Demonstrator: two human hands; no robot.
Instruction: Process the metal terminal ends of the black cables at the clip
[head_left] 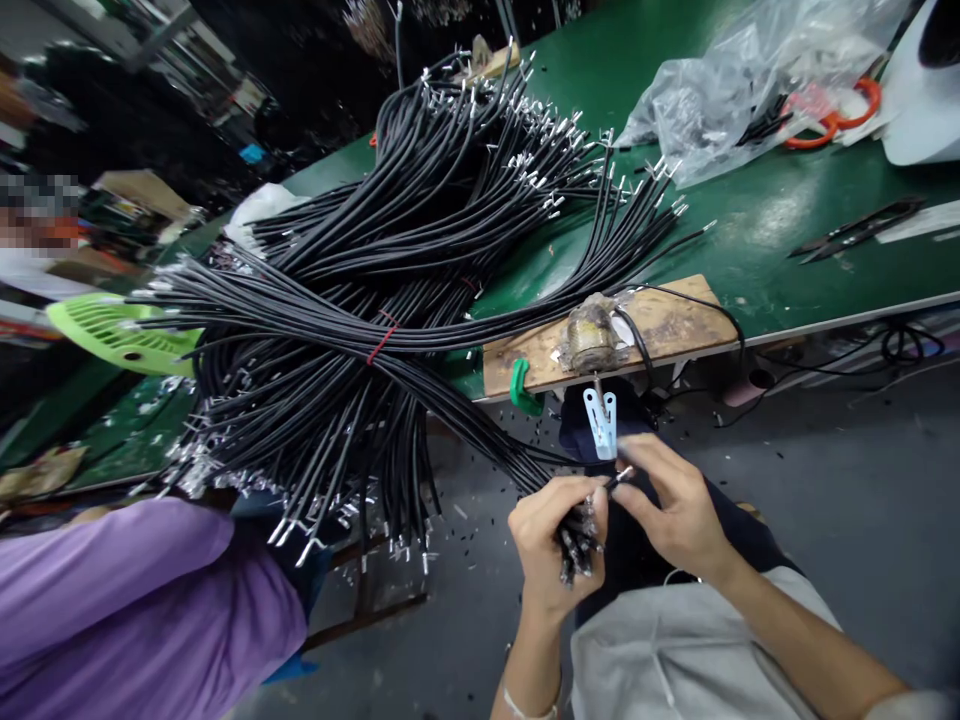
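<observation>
Head camera shows the left hand [559,535] closed around a bundle of black cables [465,420], its bright tips sticking out below the fist. Beside it, the right hand [675,505] has thumb and forefinger parted around one cable end [622,478] (whether the thumb touches it, I cannot tell). Just above those fingertips hangs a pale blue clip [601,425] on a short rod from a tape-wrapped block [589,340], which sits on a wooden board [682,310] at the edge of the green table [757,230]. From the left fist the bundle runs up to a red tie [382,340], lying over a large heap of similar cables [420,200]. Orange-handled scissors [832,122] and dark snips [859,230] lie toward the right; a co-worker's purple sleeve [112,590] shows at lower left.
</observation>
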